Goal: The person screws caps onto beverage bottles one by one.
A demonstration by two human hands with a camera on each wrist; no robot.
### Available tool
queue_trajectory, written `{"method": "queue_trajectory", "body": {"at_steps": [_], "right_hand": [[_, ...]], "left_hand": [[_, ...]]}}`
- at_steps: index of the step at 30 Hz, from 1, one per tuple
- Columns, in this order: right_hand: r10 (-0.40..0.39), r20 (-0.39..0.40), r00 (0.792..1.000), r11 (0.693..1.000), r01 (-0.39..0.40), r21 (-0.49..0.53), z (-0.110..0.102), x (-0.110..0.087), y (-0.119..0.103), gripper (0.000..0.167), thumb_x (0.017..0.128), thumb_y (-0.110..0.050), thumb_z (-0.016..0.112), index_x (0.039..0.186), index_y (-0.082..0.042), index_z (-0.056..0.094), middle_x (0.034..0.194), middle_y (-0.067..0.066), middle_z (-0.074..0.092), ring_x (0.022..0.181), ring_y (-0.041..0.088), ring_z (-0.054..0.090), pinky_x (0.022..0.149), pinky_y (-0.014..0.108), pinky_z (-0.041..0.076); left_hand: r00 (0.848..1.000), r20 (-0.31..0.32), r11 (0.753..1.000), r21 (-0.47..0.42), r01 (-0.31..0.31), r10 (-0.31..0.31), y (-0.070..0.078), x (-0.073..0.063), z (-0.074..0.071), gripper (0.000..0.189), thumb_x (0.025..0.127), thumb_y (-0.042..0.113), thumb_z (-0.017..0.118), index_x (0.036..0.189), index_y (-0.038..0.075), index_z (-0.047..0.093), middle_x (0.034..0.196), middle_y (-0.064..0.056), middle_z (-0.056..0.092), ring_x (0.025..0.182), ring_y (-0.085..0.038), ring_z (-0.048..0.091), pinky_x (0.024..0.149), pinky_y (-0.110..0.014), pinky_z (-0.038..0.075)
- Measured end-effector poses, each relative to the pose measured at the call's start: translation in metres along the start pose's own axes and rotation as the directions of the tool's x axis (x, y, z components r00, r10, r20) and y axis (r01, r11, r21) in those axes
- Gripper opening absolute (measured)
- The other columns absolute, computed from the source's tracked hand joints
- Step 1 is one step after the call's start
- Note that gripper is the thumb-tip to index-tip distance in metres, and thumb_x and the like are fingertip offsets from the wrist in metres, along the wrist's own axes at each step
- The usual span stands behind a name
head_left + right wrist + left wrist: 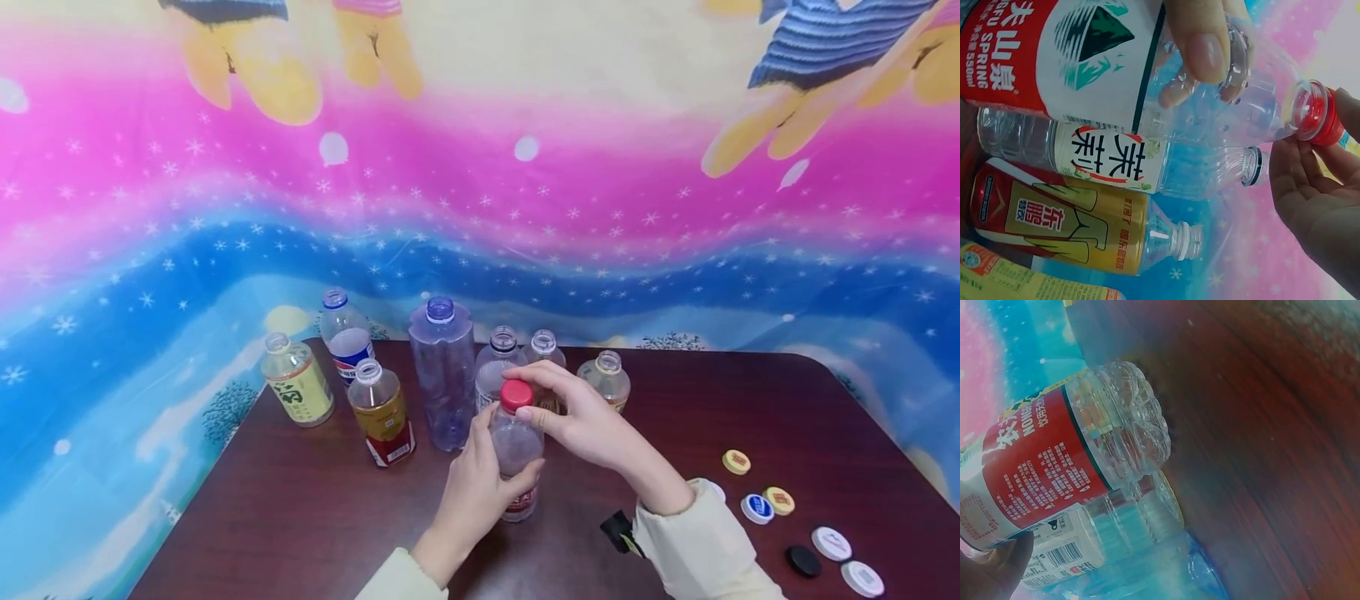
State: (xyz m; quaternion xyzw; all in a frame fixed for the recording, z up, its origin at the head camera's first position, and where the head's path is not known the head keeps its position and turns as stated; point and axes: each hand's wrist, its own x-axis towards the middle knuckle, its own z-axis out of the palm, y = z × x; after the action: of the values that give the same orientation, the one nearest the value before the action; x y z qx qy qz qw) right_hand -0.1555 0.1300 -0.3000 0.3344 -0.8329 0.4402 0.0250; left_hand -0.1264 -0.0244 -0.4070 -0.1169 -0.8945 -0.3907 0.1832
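My left hand (476,483) grips a clear plastic water bottle (516,446) with a red and white label round its body. The bottle stands upright in front of me, and the label (1041,462) shows large in the left wrist view. On its neck sits a red cap (516,395). My right hand (581,417) pinches this cap between thumb and fingers from the right side. In the right wrist view the red cap (1322,115) sits on the bottle's mouth, while left-hand fingers (1204,56) lie across the bottle's shoulder.
Uncapped bottles stand behind and left: a yellow-green labelled one (300,387), a blue labelled one (348,346), a gold-and-red one (382,421), a large purplish one (442,375) and several clear ones. Loose caps, including a black cap (803,561), lie on the dark wooden table (300,533).
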Motion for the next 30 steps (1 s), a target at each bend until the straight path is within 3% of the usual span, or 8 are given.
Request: {"method": "queue_trajectory", "body": {"at_steps": [6,14,23,30], "right_hand": [[0.038,0.000,0.999,0.999,-0.038,0.002,0.001,0.004,0.002,0.034,0.088,-0.009,0.065,0.122,-0.004,0.062,0.113,0.010,0.062,0.100,0.012,0.052,0.086,0.030,0.048],[0.091,-0.128,0.988,0.987,-0.107,-0.119,0.007,0.004,-0.005,0.032,0.082,-0.011,0.072,0.113,-0.008,0.068,0.107,0.006,0.066,0.098,0.019,0.059,0.084,0.038,0.049],[0.155,-0.315,0.936,0.983,-0.178,-0.045,0.019,0.001,-0.006,0.032,0.074,-0.011,0.080,0.104,-0.007,0.071,0.095,0.005,0.068,0.085,0.018,0.059,0.072,0.024,0.049],[0.227,-0.367,0.902,0.969,-0.247,-0.007,0.029,0.001,-0.011,0.032,0.074,-0.013,0.080,0.104,-0.007,0.069,0.094,0.006,0.064,0.082,0.016,0.054,0.069,0.024,0.047]], "left_hand": [[1.000,0.008,1.000,-0.005,0.007,-0.007,-0.001,0.000,-0.001,0.082,0.077,0.040,0.076,0.137,0.008,0.031,0.123,-0.015,0.058,0.098,-0.029,0.067,0.082,-0.044,0.056],[0.999,-0.022,0.999,0.024,-0.030,0.031,0.000,0.001,0.000,0.082,0.077,0.038,0.078,0.136,0.006,0.031,0.121,-0.016,0.058,0.095,-0.029,0.068,0.080,-0.043,0.057],[1.000,-0.008,0.999,0.028,-0.028,0.028,0.002,0.002,0.001,0.083,0.077,0.037,0.078,0.137,0.006,0.029,0.119,-0.014,0.057,0.098,-0.031,0.067,0.081,-0.044,0.057],[1.000,0.004,1.000,0.024,0.003,-0.003,0.001,0.001,-0.001,0.084,0.076,0.036,0.079,0.137,0.006,0.029,0.121,-0.015,0.057,0.099,-0.032,0.067,0.083,-0.045,0.056]]}}
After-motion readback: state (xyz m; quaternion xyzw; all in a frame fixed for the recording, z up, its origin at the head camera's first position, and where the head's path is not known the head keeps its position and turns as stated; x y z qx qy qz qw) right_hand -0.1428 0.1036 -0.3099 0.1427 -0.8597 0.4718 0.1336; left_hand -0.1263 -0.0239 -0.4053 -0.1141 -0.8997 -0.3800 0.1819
